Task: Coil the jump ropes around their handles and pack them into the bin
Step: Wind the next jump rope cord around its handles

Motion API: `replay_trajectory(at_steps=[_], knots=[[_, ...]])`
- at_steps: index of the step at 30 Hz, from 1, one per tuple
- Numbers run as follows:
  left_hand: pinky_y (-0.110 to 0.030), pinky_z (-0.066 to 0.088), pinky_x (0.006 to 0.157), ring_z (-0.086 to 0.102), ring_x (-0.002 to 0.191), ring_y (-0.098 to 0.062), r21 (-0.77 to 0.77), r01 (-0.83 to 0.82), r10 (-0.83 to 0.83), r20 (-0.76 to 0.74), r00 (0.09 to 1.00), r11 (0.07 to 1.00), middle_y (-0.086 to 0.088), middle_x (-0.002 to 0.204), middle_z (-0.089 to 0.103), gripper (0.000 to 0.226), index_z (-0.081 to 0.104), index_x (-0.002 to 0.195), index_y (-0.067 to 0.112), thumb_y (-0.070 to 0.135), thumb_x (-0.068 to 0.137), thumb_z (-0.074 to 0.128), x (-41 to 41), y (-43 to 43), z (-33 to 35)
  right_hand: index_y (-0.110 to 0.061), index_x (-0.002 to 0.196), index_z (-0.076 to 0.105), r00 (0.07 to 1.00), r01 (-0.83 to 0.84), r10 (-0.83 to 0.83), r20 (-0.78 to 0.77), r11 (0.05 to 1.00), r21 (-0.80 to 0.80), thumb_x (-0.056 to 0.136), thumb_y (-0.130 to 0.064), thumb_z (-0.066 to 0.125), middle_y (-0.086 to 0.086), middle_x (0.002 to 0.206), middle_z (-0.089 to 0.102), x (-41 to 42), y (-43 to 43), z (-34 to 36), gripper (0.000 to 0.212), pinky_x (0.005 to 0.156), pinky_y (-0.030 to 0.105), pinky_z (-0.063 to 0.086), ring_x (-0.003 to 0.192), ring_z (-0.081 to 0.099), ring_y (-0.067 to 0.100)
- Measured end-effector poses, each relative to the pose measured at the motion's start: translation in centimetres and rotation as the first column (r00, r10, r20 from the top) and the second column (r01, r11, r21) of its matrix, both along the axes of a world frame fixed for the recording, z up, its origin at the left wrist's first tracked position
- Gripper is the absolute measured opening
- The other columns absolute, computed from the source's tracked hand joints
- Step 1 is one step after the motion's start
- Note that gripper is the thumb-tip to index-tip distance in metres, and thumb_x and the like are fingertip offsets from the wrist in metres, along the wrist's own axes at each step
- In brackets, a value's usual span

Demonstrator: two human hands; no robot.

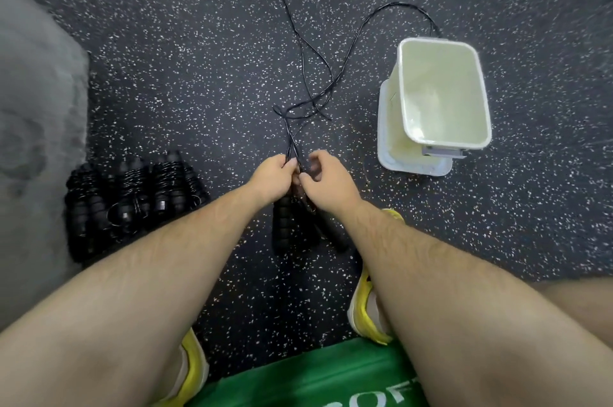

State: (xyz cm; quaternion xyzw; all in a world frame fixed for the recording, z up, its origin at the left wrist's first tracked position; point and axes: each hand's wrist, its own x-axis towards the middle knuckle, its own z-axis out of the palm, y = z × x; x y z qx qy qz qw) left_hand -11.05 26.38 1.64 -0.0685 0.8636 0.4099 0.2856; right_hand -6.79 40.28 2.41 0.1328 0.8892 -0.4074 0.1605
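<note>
Two black foam handles [285, 224] of a jump rope point toward me below my hands. My left hand [270, 177] grips their top ends together with the thin black cord [306, 74]. My right hand [326, 179] pinches the cord just beside it. The cord runs away over the floor in loose loops; one strand bends behind the bin. The pale, empty bin [482, 127] stands at the right on its lid. Several coiled black ropes [132, 200] lie in a pile at the left.
The floor is dark speckled rubber. A grey mat or cushion [33, 108] fills the left edge. My yellow shoes [365, 307] and a green garment [298, 380] show at the bottom between my forearms.
</note>
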Motion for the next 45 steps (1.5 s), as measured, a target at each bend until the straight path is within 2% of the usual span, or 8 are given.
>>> replay_trajectory(at_steps=[7,12,17,27,31,35,39,45], knots=[[-0.038,0.044,0.077,0.060,0.085,-0.031,-0.089,-0.041,0.028,-0.144,0.989,0.995,-0.006,0.086,0.063,0.036,0.049,0.088,0.013,0.041,0.106,0.036,0.7,-1.8,4.9,-0.019,0.096,0.061,0.991,-0.031,0.037,-0.130,0.998,0.055,0.092,-0.020,0.048,-0.002,0.092,0.058,-1.7,-2.5,4.2,0.015,0.073,0.033,0.044,0.085,0.056,0.020],[-0.041,0.053,0.070,0.069,0.067,-0.030,0.021,-0.021,0.025,-0.215,0.976,1.000,-0.011,0.075,0.069,0.028,0.046,0.091,0.013,0.036,0.105,0.038,2.0,-3.8,10.9,-0.001,0.081,0.066,0.988,0.148,-0.132,0.079,0.954,-0.259,0.098,-0.051,0.048,0.003,0.078,0.069,-3.8,-5.6,9.3,0.056,0.068,0.030,0.044,0.072,0.060,0.023],[-0.026,0.052,0.054,0.068,0.053,-0.024,0.225,0.060,-0.031,-0.130,0.991,0.973,-0.008,0.059,0.067,0.017,0.053,0.090,0.010,0.015,0.105,0.047,4.3,-5.7,17.8,-0.007,0.083,0.064,0.923,0.379,-0.324,0.207,0.669,-0.639,0.103,-0.021,0.052,0.004,0.079,0.071,-6.1,-7.9,15.7,0.026,0.058,0.029,0.048,0.062,0.058,0.014],[-0.019,0.032,0.045,0.043,0.044,-0.014,0.818,-0.354,0.395,0.172,0.902,0.454,-0.004,0.072,0.060,0.036,0.060,0.101,0.006,0.027,0.095,0.031,-0.2,-5.6,29.7,-0.002,0.092,0.072,0.977,0.035,-0.141,-0.157,0.839,-0.542,0.103,-0.016,0.050,0.007,0.073,0.069,-3.2,-9.2,27.1,0.028,0.065,0.035,0.058,0.063,0.062,0.020],[-0.022,0.050,0.052,0.059,0.064,-0.018,0.695,-0.242,0.447,-0.127,0.886,0.677,-0.003,0.073,0.057,0.030,0.060,0.089,0.010,0.018,0.109,0.038,-0.6,-3.9,32.8,-0.009,0.073,0.070,0.963,0.025,-0.109,-0.246,0.946,-0.322,0.086,-0.021,0.059,0.001,0.072,0.069,-1.8,-7.0,29.2,0.021,0.074,0.034,0.055,0.070,0.064,0.021],[-0.032,0.049,0.070,0.063,0.062,-0.015,0.326,-0.050,0.204,-0.455,0.867,0.944,0.001,0.072,0.065,0.028,0.063,0.086,0.017,0.016,0.106,0.043,1.6,-3.6,35.0,-0.018,0.072,0.064,0.943,0.185,-0.313,-0.110,0.770,-0.610,0.088,-0.040,0.057,0.001,0.077,0.066,-2.4,-6.1,32.7,0.028,0.077,0.046,0.059,0.068,0.061,0.018],[-0.042,0.056,0.087,0.068,0.090,-0.022,0.141,0.144,-0.060,-0.475,0.878,0.980,-0.005,0.107,0.069,0.027,0.054,0.125,0.018,0.027,0.104,0.040,4.4,-3.9,36.3,-0.009,0.097,0.073,0.983,0.046,-0.145,-0.111,0.786,-0.616,0.085,-0.055,0.068,0.001,0.089,0.077,-2.5,-7.0,35.8,0.047,0.076,0.031,0.057,0.080,0.073,0.018],[-0.038,0.053,0.077,0.054,0.069,-0.016,0.258,0.062,0.069,-0.471,0.879,0.964,0.003,0.077,0.057,0.032,0.062,0.095,0.019,0.027,0.110,0.035,6.0,-6.2,37.5,-0.007,0.104,0.067,0.960,-0.033,-0.133,-0.247,0.820,-0.572,0.107,-0.032,0.043,-0.001,0.075,0.074,-1.9,-8.5,39.4,0.035,0.048,0.025,0.038,0.064,0.060,0.021]])
